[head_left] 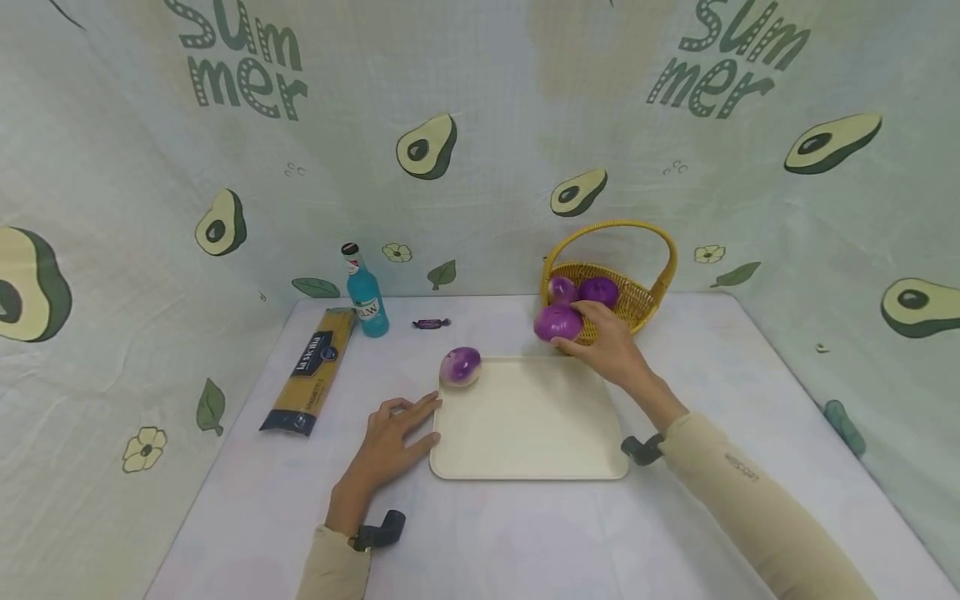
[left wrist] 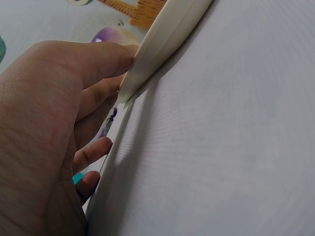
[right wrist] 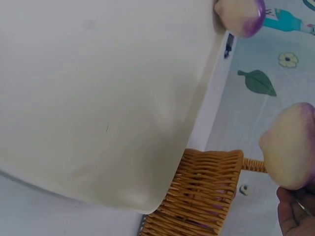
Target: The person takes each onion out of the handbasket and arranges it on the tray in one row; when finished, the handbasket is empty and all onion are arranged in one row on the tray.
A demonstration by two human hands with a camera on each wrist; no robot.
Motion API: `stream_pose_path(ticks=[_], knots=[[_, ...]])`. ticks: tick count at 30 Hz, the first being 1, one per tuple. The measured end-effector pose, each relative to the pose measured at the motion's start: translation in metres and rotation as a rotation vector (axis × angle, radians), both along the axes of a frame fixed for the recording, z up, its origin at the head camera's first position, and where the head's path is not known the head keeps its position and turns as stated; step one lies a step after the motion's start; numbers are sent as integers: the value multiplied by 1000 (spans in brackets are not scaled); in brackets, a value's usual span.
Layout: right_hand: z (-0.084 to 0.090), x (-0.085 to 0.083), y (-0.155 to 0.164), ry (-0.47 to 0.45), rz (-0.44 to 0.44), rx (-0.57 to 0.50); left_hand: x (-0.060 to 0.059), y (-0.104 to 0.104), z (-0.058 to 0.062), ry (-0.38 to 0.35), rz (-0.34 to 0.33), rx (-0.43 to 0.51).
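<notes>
Two hands at work about cream tray (head_left: 528,417), landmark for all places below. Four purple onions on view.

Right hand (head_left: 607,346): off far right corner of tray, fingers curled round purple onion (head_left: 557,322), held just above near rim of wicker basket (head_left: 637,304). Forearm stretched forward over table right of tray, wrist bent slightly inward, palm down.

Left hand (head_left: 390,442): flat on table (head_left: 487,542) at left edge of tray, fingers straight and spread, fingertips (left wrist: 106,56) touching rim; holds nothing, steadies only.

Second onion (head_left: 461,367): on far left corner of tray, lying on its side. Two further onions (head_left: 585,291): inside basket, beyond tray.

For held onion, likely advisable: lift clear of basket rim before crossing over, set down on bare tray surface apart from onion already there, release only once settled, round shape prone to rolling; keep left fingers pressed at rim against sliding.

Left of tray: spaghetti packet (head_left: 311,371), blue bottle (head_left: 365,292). Beyond far edge: wrapped sweet (head_left: 431,323).
</notes>
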State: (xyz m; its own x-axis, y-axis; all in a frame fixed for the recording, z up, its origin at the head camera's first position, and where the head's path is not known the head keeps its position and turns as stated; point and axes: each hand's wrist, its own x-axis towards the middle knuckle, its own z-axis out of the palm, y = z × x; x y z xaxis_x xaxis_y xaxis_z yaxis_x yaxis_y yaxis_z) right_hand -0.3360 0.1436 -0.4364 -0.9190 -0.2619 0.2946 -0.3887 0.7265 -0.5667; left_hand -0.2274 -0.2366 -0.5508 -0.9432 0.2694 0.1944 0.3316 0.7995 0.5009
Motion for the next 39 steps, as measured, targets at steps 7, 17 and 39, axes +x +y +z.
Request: stream_pose_path(ticks=[7,17,39], knots=[[-4,6,-8,7,34,-9,-1,-1,0,-12,-5,3],[-8,13,-19,-20,69,-33,0,1,3,-39,-1,5],[-21,16,-31,-35,115,-33,0,0,0,-9,7,20]])
